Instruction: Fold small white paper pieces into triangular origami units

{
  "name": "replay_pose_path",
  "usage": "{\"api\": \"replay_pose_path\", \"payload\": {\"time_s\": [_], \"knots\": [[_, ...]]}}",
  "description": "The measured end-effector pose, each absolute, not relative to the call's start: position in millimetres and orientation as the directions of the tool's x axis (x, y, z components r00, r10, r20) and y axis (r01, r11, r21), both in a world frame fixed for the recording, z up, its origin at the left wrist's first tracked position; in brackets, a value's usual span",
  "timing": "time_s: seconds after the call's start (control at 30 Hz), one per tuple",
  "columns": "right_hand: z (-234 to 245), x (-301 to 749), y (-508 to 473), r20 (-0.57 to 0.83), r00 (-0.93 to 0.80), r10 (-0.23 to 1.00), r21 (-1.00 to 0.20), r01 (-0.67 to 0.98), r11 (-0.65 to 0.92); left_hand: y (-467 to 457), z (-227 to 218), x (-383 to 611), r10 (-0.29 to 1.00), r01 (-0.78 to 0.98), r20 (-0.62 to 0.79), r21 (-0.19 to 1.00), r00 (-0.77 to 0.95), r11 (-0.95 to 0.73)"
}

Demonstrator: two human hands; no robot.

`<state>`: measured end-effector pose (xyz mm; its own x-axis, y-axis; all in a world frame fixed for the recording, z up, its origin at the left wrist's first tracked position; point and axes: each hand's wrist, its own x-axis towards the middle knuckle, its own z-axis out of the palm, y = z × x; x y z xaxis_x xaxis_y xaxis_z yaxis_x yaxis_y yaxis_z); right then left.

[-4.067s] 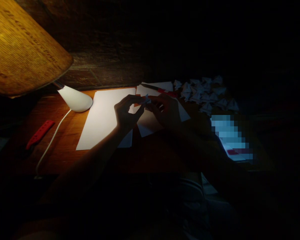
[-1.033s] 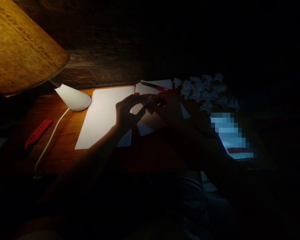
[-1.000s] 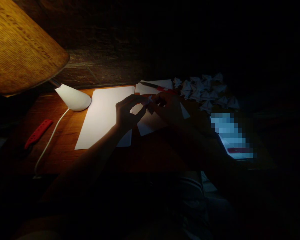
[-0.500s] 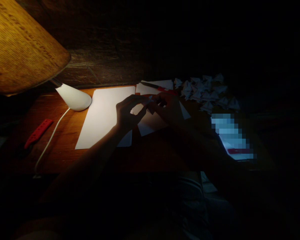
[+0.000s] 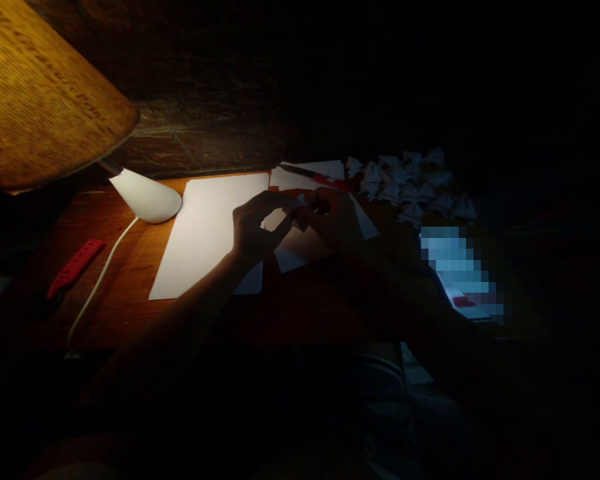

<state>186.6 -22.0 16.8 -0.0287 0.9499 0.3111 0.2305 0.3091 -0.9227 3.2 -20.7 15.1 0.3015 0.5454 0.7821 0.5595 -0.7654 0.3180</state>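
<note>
Between my two hands is a small folded paper piece (image 5: 300, 203), pale and mostly covered by fingers. My left hand (image 5: 258, 223) pinches it from the left with thumb and fingertips. From the right, my right hand (image 5: 333, 212) is closed on the same piece, its fingers dark in shadow. Under the hands lies a loose sheet of paper (image 5: 300, 253). To the left is a stack of white paper (image 5: 205, 233), and several folded paper pieces (image 5: 405, 180) sit in a group at the back right.
A knife with a red handle (image 5: 330, 180) rests on smaller paper sheets (image 5: 310, 167) at the back. A lit phone (image 5: 460, 273) lies at right. The lamp (image 5: 147, 197), its white cord (image 5: 100, 287) and a red power strip (image 5: 77, 267) occupy the left of the wooden table (image 5: 305, 313).
Both hands stay in nearly the same place, with the right hand's fingers shifted slightly left over the folded paper piece. The whole view has moved a little.
</note>
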Motion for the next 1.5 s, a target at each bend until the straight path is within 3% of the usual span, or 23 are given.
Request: {"api": "replay_pose_path", "payload": {"time_s": [0.37, 0.6, 1.2, 1.5], "knots": [[19, 192, -18, 0.287, -0.108, 0.952, -0.924, 0.231, 0.305, -12, 10, 0, 0.531, 0.425, 0.798, 0.391, 0.285, -0.817], [17, 195, -13, 0.274, -0.144, 0.951, -0.937, 0.183, 0.297, -13, 11, -2, 0.588, 0.505, 0.759, 0.405, 0.279, -0.762], [22, 200, -12, 0.220, -0.260, 0.940, -0.972, 0.022, 0.233, -12, 9, -3, 0.559, 0.507, 0.779, 0.372, 0.286, -0.777], [18, 202, -8, 0.217, -0.257, 0.942, -0.969, 0.060, 0.240, -12, 11, -3, 0.535, 0.502, 0.794, 0.350, 0.289, -0.791]]}}
